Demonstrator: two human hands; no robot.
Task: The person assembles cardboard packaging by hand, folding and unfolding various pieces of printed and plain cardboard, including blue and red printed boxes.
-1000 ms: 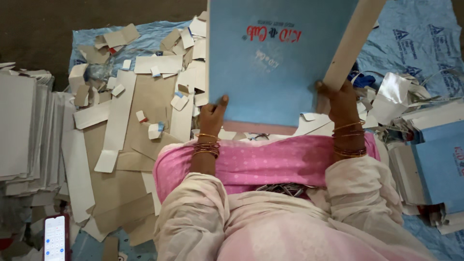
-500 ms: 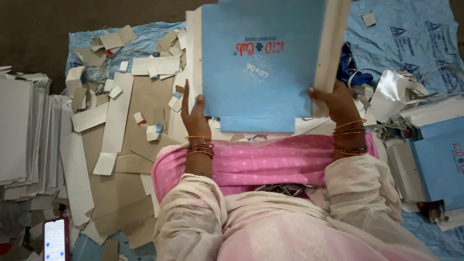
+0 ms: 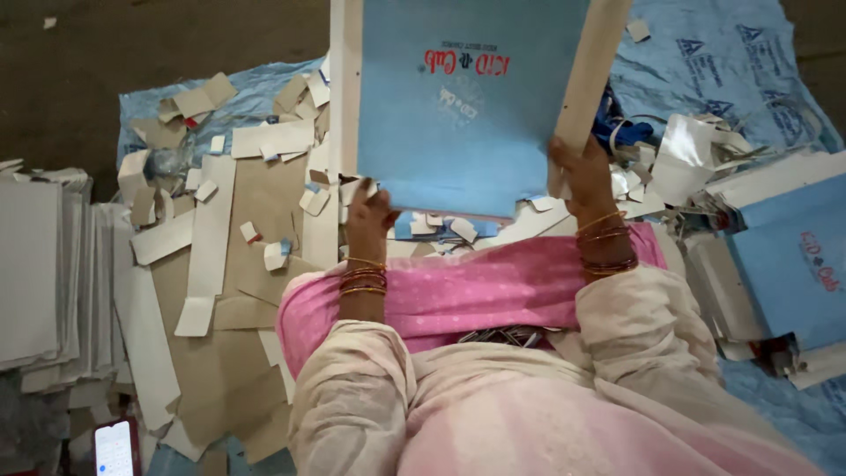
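Note:
I hold a large light-blue box lid [image 3: 467, 106] with cream side walls up in front of me, its printed face toward the camera. My left hand [image 3: 366, 220] grips its lower left corner from behind. My right hand [image 3: 582, 172] clasps the lower right side wall. Both wrists carry bangles, and pink cloth [image 3: 476, 291] lies over my lap below the lid.
Brown and white cardboard offcuts [image 3: 229, 256] litter a blue tarpaulin [image 3: 731, 62] on the floor. Stacked grey boards [image 3: 35, 273] stand at the left. More blue box parts [image 3: 784, 264] pile up at the right. A phone [image 3: 113, 448] lies at the bottom left.
The lid has been raised and tilted, its left side wall now showing. My left hand shifted from the bottom edge to behind the lower left corner; the right hand moved up.

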